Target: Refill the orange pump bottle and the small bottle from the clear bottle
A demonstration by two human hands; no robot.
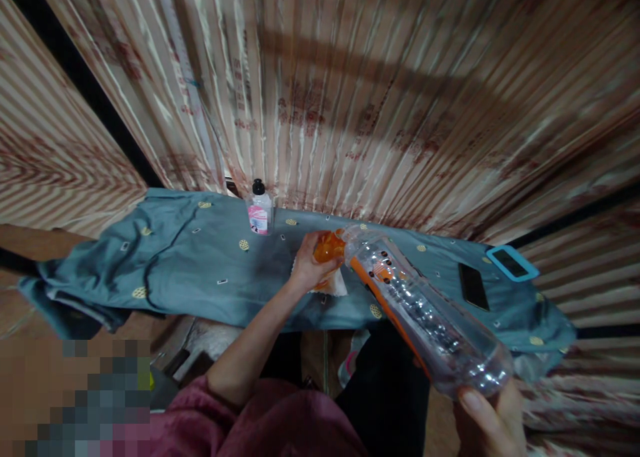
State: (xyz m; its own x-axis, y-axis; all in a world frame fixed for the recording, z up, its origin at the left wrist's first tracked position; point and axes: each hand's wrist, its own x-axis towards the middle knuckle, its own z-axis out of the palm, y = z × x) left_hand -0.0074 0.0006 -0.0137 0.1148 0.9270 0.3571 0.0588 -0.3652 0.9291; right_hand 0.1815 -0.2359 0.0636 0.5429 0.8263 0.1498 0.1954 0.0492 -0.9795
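A large clear plastic bottle with an orange strip and printed marks is held at a slant in front of me, its neck to the upper left. My right hand grips it near the base. At the neck end, my left hand has its fingers closed around a translucent orange piece, whose exact kind I cannot make out. This piece meets the bottle's mouth. Just beneath my left hand, a white and orange item lies on the cloth, partly covered by the hand.
A grey-blue patterned cloth covers the narrow table. A small clear bottle with a black cap stands near its back edge. To the right lie a dark phone and a blue-framed device. Striped curtains hang behind.
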